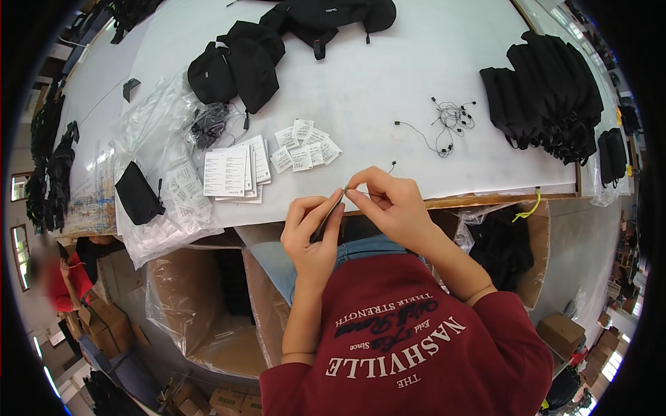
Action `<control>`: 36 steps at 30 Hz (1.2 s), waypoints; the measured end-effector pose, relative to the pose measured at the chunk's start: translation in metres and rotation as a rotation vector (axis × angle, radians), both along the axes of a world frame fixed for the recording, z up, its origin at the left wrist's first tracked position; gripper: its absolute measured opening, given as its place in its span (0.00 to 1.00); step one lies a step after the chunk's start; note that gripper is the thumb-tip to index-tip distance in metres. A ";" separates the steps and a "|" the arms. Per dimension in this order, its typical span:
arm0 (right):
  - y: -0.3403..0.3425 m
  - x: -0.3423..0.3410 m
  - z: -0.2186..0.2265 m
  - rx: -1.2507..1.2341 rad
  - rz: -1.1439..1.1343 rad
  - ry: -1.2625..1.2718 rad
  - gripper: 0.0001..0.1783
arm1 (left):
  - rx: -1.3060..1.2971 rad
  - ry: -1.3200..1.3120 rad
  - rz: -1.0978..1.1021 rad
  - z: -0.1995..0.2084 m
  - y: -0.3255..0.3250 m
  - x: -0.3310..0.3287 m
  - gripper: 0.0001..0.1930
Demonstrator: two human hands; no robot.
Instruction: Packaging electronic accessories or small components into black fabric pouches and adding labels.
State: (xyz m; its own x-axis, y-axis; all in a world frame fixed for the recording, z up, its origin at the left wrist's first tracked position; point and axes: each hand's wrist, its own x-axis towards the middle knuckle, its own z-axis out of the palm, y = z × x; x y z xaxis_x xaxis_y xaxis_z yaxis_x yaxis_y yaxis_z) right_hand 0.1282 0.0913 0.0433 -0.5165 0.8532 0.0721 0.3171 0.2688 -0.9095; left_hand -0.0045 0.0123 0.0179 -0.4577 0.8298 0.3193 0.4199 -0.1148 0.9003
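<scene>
At the table's near edge, my left hand [311, 232] is closed, pinching a thin dark card-like piece [327, 219] seen nearly edge-on. My right hand [397, 208] meets it at the top edge, thumb and forefinger pinched on a thin black tag string. One end of that string, a small black tip [393, 163], sticks out past the fingers over the table. Where string and piece meet is hidden by the fingertips. Beyond my right hand lies a loose tangle of similar black strings [452, 119]. Small white printed labels [302, 154] are spread beyond my left hand.
White printed cards [227, 173] are stacked at left, beside a clear plastic bag [149, 132] and a black pouch [139, 194]. Black bags [253, 66] lie at the back; more black pouches [541, 97] are piled right. Plastic-lined boxes [201, 305] stand below the table. Another person [69, 281] is far left.
</scene>
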 end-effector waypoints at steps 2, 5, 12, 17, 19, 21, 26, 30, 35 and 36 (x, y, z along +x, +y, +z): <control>0.003 0.002 -0.002 -0.105 0.004 0.084 0.05 | 0.008 0.002 -0.003 0.001 0.000 -0.002 0.13; 0.003 0.008 0.001 -0.078 0.031 0.111 0.06 | -0.034 -0.139 -0.056 0.002 -0.001 0.001 0.14; 0.008 0.013 -0.001 -0.090 0.139 0.039 0.05 | -0.296 -0.960 -0.419 -0.013 -0.004 -0.027 0.08; 0.010 0.011 -0.002 -0.198 0.285 0.026 0.04 | -0.262 -0.770 -0.419 -0.013 -0.002 -0.021 0.05; 0.010 0.010 -0.012 -0.341 0.283 0.140 0.05 | -0.222 -0.734 -0.426 -0.012 0.002 -0.021 0.05; 0.014 0.014 -0.021 -0.481 0.271 0.255 0.07 | -0.203 -0.774 -0.410 -0.010 0.012 -0.020 0.04; 0.033 0.031 -0.042 -0.662 0.219 0.280 0.09 | -0.314 -0.504 -0.548 -0.044 0.116 -0.037 0.13; 0.032 0.040 -0.030 -0.713 0.210 0.359 0.08 | -0.161 -0.051 0.025 -0.109 0.242 -0.068 0.22; 0.027 0.058 -0.029 -0.706 0.101 0.406 0.08 | -0.349 -0.365 0.089 -0.118 0.301 -0.070 0.18; 0.026 0.056 -0.025 -0.715 0.088 0.402 0.09 | -0.287 -0.280 0.121 -0.122 0.300 -0.083 0.18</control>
